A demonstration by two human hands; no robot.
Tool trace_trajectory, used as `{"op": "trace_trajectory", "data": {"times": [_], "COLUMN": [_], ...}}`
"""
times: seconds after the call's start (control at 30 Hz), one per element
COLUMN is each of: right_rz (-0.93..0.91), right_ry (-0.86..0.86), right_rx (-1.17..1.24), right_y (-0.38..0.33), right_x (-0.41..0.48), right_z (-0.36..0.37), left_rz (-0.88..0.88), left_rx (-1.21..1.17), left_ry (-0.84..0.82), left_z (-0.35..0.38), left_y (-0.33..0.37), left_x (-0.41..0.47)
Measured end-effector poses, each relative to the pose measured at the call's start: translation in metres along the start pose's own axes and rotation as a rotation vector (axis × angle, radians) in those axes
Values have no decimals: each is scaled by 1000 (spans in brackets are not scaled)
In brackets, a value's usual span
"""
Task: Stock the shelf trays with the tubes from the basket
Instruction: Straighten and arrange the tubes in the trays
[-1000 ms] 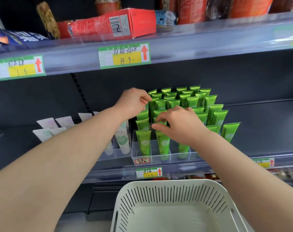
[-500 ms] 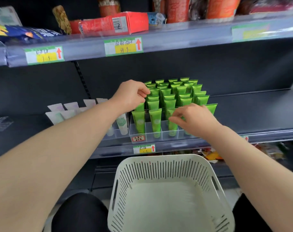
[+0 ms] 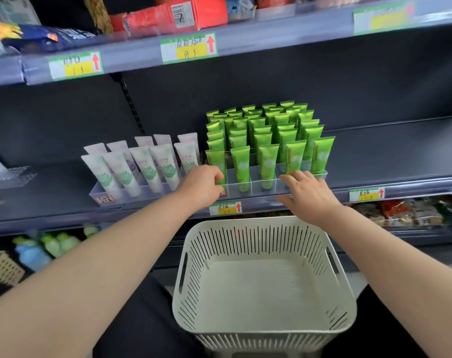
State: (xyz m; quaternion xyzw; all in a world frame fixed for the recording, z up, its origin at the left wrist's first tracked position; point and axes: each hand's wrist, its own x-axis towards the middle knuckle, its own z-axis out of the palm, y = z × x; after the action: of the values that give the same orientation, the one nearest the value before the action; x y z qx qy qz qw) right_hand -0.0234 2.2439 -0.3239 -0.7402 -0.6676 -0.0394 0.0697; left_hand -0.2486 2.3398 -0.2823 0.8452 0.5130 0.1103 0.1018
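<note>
Green tubes (image 3: 267, 140) stand upright in close rows, caps down, in a clear tray (image 3: 253, 186) on the middle shelf (image 3: 400, 156), the front row just behind the tray's near wall. The left hand (image 3: 204, 186) is at the tray's near left corner with its fingers curled against the front-left tube. Whether its grip holds the tube or the tray wall I cannot tell. The right hand (image 3: 310, 195) is at the tray's near right end, its grip wide, with straight, spread fingers touching the near rim and holding nothing. Below and nearer, between the two forearms, is a white slotted basket (image 3: 258, 228), its bare floor showing. Left of the green tubes, white tubes (image 3: 142, 166) lean in a second tray (image 3: 142, 196). A price tag (image 3: 226, 208) hangs on the shelf edge between the hands, and a red box (image 3: 173, 15) lies on the shelf above.
</note>
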Motion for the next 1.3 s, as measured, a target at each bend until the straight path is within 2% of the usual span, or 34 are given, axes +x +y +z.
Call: {"op": "trace_trajectory", "data": {"times": [0.33,0.63,0.93,1.3], "right_rz": [0,-1,10,5], "right_ry": [-68,-47,-24,17], "right_rx": [11,-11,-81,-209], "right_y": [3,4,4,3], "right_x": [4,12,16,16], "right_z": [19,27,35,36], "left_rz": [-59,-78,-73,-83], "left_rx": [184,145,90,146], "left_ry": [-58,-78,-10,-6], "left_z": [36,51,59,56], "left_y": [-3,-6,-8,-4], "left_x": [-6,-1,-1,1]}}
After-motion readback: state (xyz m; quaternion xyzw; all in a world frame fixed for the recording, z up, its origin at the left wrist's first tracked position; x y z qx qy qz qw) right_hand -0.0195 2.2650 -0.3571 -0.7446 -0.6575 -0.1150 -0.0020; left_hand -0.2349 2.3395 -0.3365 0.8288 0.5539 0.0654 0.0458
